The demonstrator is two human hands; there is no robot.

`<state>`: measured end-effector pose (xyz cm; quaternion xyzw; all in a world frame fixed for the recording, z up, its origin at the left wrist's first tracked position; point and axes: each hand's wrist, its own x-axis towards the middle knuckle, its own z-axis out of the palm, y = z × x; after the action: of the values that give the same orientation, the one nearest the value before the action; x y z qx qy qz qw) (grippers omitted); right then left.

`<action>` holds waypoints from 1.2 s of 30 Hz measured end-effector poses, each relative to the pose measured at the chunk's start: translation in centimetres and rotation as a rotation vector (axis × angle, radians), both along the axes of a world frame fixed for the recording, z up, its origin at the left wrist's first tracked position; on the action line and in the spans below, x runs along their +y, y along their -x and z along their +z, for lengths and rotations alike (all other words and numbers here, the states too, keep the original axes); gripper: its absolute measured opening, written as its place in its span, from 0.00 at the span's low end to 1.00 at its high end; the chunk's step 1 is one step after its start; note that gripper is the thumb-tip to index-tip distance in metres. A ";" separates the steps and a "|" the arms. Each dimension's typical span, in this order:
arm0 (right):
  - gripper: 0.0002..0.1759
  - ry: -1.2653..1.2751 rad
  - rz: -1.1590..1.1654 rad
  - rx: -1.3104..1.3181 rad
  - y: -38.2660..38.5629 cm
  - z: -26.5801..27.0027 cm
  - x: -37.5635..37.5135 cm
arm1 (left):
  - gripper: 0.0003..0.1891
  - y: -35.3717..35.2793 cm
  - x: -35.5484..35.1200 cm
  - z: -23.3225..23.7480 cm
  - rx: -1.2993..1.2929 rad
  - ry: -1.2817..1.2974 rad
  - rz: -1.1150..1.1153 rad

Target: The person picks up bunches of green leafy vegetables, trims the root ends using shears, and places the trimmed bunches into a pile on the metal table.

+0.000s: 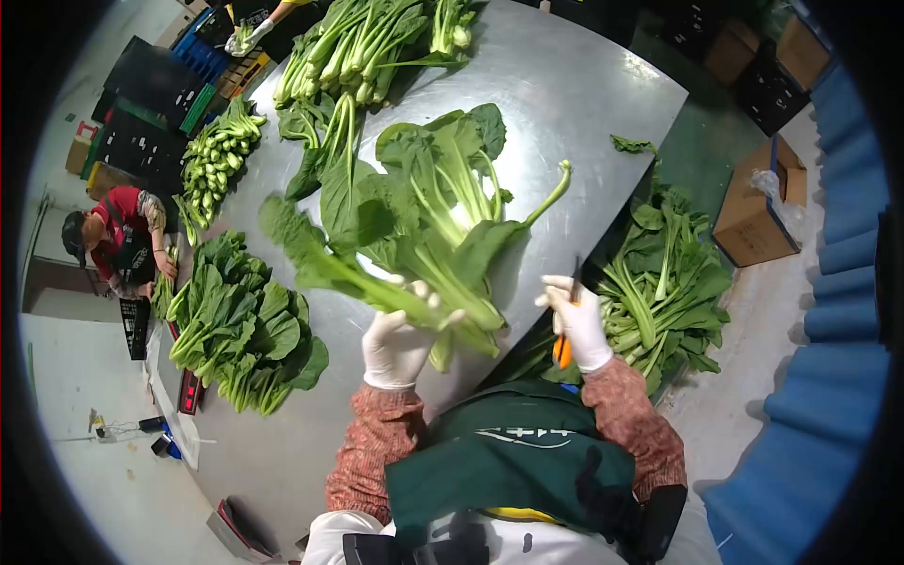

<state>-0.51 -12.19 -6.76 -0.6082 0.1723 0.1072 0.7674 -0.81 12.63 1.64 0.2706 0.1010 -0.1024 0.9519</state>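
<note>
Centrally, a leafy green stalk (348, 273) lies between the thumb and fingers of the white-gloved left hand (395, 345), gripped near its base, foliage extending forward and left. The gloved right hand (581, 322) is closed around an orange-handled knife (563, 352), apart from the stalk. Beneath, a metal table (603, 113) bears loose greens (424, 212) and, at left, a leafy heap (250, 325). Right of the table edge: piled greens (659, 292), an open cardboard box (758, 221), blue curtain (829, 348). Far left: 1 co-worker (122, 221) in a red vest.
</note>
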 end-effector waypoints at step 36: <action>0.29 1.055 0.016 -0.826 -0.6 5.6 1.9 | 0.18 -1.6 -8.6 1.0 0.360 0.333 -0.041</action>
<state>0.09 -10.31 -1.18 -0.8942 -0.1107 -0.2274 0.3695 0.78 4.03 2.68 0.0893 0.2450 -0.1835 0.9478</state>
